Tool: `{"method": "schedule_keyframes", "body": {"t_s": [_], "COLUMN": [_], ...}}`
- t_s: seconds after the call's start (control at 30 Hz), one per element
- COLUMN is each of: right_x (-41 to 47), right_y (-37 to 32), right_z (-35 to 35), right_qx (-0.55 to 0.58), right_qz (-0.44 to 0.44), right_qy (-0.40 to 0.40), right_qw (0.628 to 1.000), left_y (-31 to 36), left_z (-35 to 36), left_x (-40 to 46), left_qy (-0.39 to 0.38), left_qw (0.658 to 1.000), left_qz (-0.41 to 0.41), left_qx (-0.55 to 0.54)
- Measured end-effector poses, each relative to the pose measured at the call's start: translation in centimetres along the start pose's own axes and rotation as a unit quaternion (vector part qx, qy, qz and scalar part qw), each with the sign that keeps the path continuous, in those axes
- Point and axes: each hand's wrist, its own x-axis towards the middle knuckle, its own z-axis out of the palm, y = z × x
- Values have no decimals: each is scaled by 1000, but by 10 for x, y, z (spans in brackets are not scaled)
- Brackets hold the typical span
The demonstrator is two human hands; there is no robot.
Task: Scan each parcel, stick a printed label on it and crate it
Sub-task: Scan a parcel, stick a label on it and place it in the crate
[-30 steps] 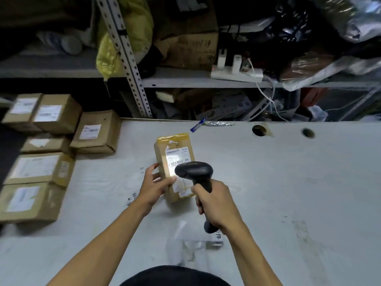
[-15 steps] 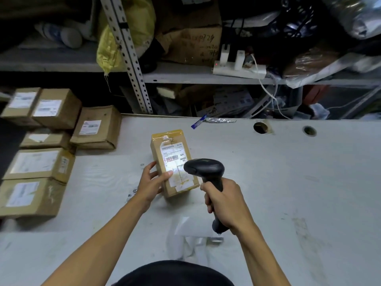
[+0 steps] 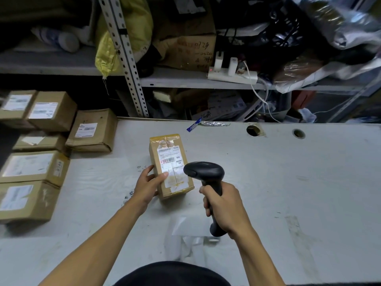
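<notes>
A small brown cardboard parcel [image 3: 171, 162] with a white shipping label and barcode lies on the grey table [image 3: 288, 182], its long side pointing away from me. My left hand [image 3: 148, 184] holds its near left edge, thumb on top on the label. My right hand [image 3: 222, 205] grips the handle of a black barcode scanner [image 3: 204, 172], whose head hovers just right of the parcel's near end and points toward the label.
Several labelled cardboard boxes [image 3: 35, 166] are stacked along the table's left side. Behind the table stands a cluttered metal shelf with a power strip [image 3: 233, 76] and bags. Two cable holes [image 3: 253, 130] sit in the tabletop. A clear plastic sheet [image 3: 191, 234] lies near my body.
The scanner has drawn back to the right, off the label, so the barcode now shows. The parcel has settled flatter on the table with my left hand still on it.
</notes>
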Motion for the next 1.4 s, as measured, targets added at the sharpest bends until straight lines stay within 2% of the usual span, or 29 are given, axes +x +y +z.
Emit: {"method": "schedule_keyframes", "body": {"t_s": [0.6,1.4], "right_x": [-11,-13], "right_y": [-20,-20], "right_z": [-6,-11], "right_qx": [-42,-35], "right_qz": [-23,-23], "right_qy": [5,13], "right_qw": [999,999], "left_y": [6,6], "left_z": [-14,-14], "left_x": [5,0], "left_qy": [15,23], "left_qw": [997,998], "left_qz": [68,49], "left_qx": [-27,-27]}}
